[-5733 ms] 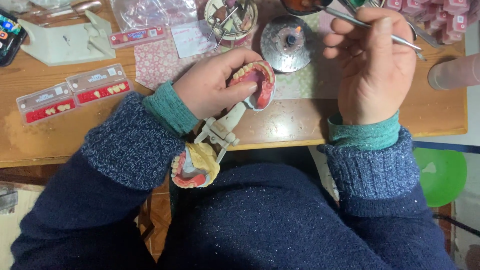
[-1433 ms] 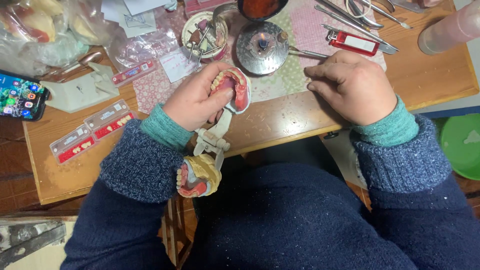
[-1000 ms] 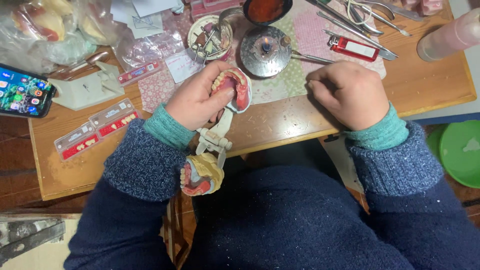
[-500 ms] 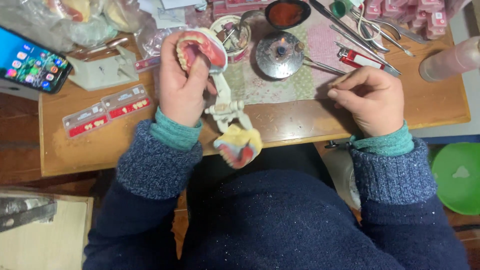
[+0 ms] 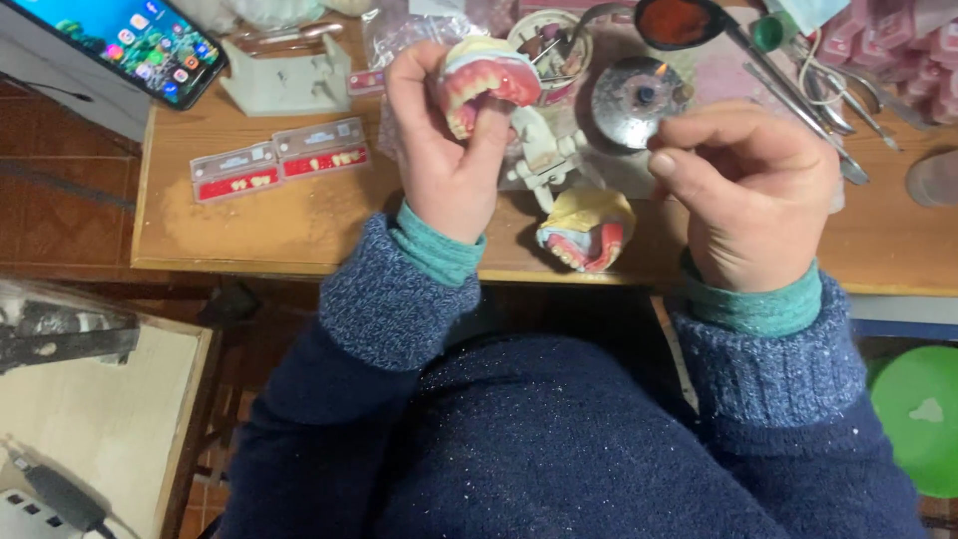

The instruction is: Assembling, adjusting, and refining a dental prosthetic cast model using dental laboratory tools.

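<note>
My left hand (image 5: 439, 150) is raised over the middle of the desk (image 5: 279, 225), fingers wrapped round the upper half of a denture model (image 5: 486, 78): pink wax gum, a row of pale teeth, tooth arch turned toward me and to the right. That half is joined by a pale hinged frame (image 5: 544, 158) running down and right to the lower model half (image 5: 587, 230), which sits on a yellowish plaster base right at the near edge of the desk. So the long axis of the whole piece goes from upper left, in my left hand, to lower right at the edge, and it lies between my two hands.

My right hand (image 5: 753, 190) hovers just right of the frame, thumb and forefinger pressed together in a pinch. Whether it holds something small I cannot tell; nothing shows past the fingertips. It touches neither model half. Left hand carries the piece, right is the free one, and the teeth lie up and left of its fingertips.

Behind the hands: a round metal burner (image 5: 639, 97) with a small flame, and metal instruments (image 5: 818, 90) toward the far right corner. Two trays of spare teeth (image 5: 279, 160) lie left of centre, and a phone (image 5: 140, 45) sits at the far left corner.
</note>
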